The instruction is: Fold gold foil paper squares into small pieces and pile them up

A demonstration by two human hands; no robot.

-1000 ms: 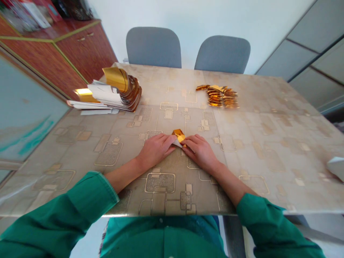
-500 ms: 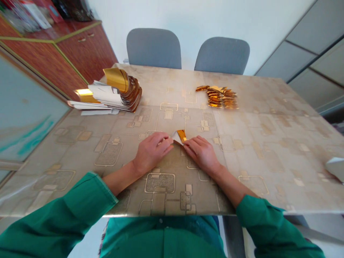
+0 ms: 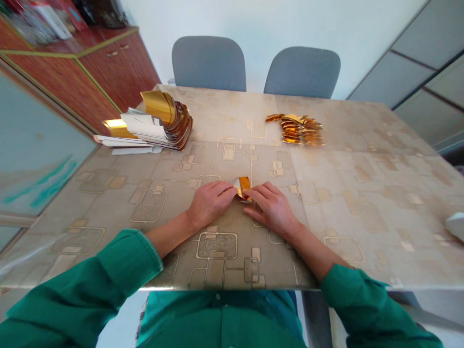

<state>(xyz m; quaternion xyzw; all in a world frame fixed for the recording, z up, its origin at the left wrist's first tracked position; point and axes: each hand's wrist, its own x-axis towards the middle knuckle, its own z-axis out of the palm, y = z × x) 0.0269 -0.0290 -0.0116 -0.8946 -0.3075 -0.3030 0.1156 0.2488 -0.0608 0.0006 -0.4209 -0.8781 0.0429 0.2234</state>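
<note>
A small folded gold-and-white foil paper (image 3: 243, 187) lies at lower centre, pinched narrowly between the bare left hand (image 3: 210, 204) and bare right hand (image 3: 270, 209).

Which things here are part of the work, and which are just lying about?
Part of the work:
left hand
right hand
gold-and-white folded piece
stack of gold-backed white strips
pile of folded gold pieces

Lying about:
grey chairs
wooden cabinet
</note>
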